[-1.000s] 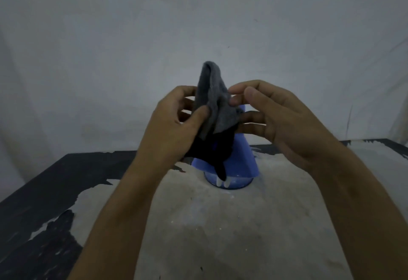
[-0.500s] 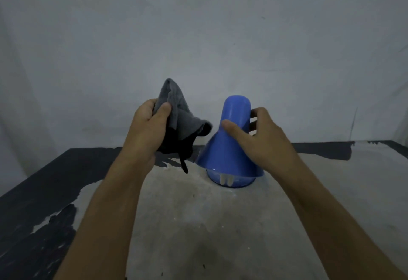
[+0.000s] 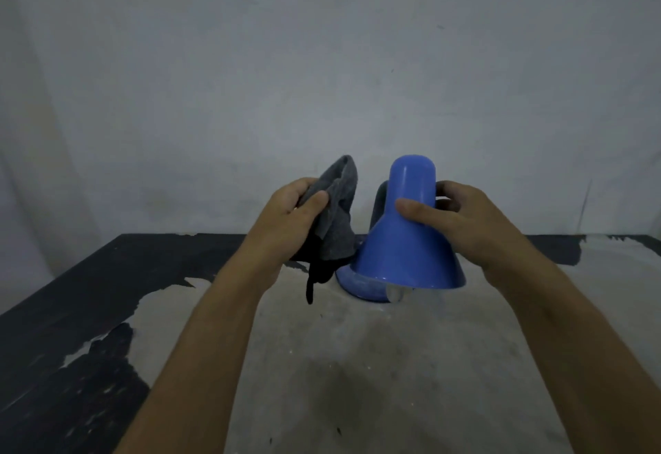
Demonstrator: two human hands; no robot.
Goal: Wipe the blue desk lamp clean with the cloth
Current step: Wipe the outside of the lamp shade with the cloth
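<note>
The blue lamp (image 3: 404,239) stands mid-table (image 3: 357,364), its shade grasped by the right hand (image 3: 461,224). At its 9 o'clock, the cloth (image 3: 334,217) is clenched in the left hand's (image 3: 289,221) grip. Wiping seems not begun; next, the cloth should be pressed onto the shade.

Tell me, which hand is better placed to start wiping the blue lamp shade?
The left hand: it grips the grey cloth right beside the blue plastic cone-shaped lamp shade. The right hand is busy holding the shade's neck.
</note>
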